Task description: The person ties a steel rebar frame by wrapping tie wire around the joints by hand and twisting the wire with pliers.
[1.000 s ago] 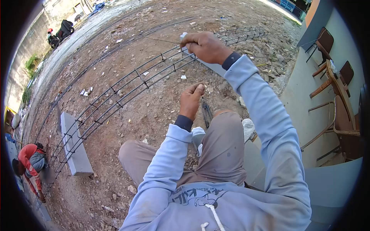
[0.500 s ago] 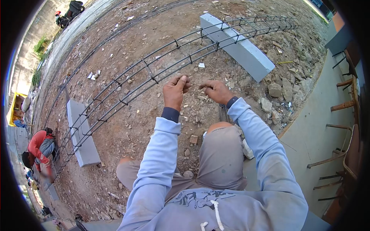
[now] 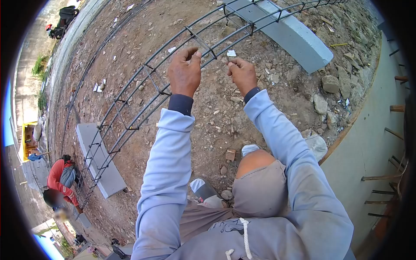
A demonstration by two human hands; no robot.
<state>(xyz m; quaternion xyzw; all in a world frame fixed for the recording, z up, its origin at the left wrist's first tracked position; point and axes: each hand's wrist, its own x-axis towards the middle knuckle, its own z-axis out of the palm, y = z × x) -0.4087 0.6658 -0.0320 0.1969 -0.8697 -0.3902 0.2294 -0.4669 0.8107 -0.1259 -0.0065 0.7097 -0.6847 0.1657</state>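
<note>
A long rebar cage of dark longitudinal bars and tied stirrups runs diagonally in front of me. My left hand is at its near side, with thumb and fingers curled together close to a bar and a stirrup. Whatever it pinches, if anything, is too small to make out. Lower than the bars and to the right, my right hand is held over the dirt, its thumb and index finger pinched. What sits between those fingertips is also too fine to tell. The hands are apart.
Two grey blocks prop the cage, one at the upper right and one at the left. A person in a red top bends over the cage's far left end. Rubble lies right, beside a concrete slab with chair legs.
Both hands have moved up toward the cage and farther apart. The thin wire seen between them earlier no longer shows clearly. My view has shifted, and the cage appears nearer.
</note>
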